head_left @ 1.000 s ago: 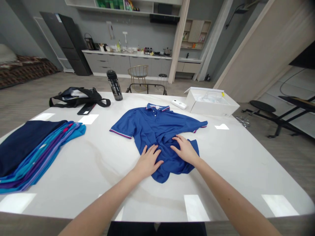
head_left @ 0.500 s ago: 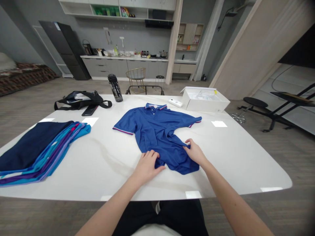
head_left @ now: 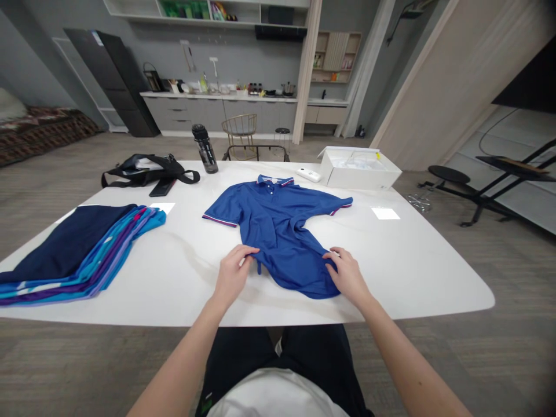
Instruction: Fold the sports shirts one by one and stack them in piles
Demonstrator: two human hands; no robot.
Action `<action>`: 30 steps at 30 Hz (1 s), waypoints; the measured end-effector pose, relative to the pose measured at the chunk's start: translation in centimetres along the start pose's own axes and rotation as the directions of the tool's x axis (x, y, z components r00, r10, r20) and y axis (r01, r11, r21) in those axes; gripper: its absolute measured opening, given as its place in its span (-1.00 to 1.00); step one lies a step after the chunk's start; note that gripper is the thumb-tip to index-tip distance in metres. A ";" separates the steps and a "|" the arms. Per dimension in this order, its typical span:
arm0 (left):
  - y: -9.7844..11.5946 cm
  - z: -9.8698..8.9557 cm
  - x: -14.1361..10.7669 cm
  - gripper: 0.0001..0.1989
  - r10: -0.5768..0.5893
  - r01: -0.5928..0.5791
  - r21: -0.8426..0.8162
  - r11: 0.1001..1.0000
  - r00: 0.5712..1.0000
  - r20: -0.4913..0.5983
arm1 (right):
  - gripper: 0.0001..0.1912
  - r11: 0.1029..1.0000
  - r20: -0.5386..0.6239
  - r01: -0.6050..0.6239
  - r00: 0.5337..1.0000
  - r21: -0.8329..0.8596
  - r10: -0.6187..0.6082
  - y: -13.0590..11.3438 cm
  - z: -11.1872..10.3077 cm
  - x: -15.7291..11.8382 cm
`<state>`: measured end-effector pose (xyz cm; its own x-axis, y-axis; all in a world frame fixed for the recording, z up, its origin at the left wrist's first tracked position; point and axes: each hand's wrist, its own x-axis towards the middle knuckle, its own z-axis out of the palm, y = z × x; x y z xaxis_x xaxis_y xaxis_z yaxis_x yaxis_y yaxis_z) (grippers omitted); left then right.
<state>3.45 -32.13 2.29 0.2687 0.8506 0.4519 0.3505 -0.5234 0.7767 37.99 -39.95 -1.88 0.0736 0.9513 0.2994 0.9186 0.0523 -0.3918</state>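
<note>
Left hand (head_left: 231,276) and right hand (head_left: 348,278) pinching blue shirt (head_left: 280,223) edges, open white box (head_left: 358,178) holding pale contents (head_left: 357,165)

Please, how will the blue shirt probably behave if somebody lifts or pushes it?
The blue shirt would probably be floppy: it lies in soft wrinkles and bends where the left hand pinches its edge. It looks thin, so likely light for its size. Pushed, it may bunch up or slide, since the table looks smooth and glossy.
</note>
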 end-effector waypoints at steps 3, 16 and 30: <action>0.3 -3.1 -0.4 -0.84 -0.112 0.104 -0.142 0.984 0.993 -0.047 | -0.73 0.992 0.052 0.060 0.997 -0.108 -0.054 -0.2 -0.2 -1.1; 0.2 -10.6 -3.8 -0.72 -0.476 0.348 0.329 0.878 0.710 0.519 | -0.88 0.933 0.378 -0.256 0.861 -0.254 0.340 1.6 -4.4 -1.9; -7.2 -0.9 5.5 -0.63 -0.061 -0.073 0.514 0.855 0.969 0.239 | -0.82 0.948 0.401 -0.289 0.859 -0.133 0.318 0.4 -5.3 1.6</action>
<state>1.62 -23.65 -0.39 0.4538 0.8442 0.2854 0.7411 -0.5354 0.4052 40.51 -40.01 3.09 0.1992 0.9558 -0.2161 0.9013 -0.2653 -0.3424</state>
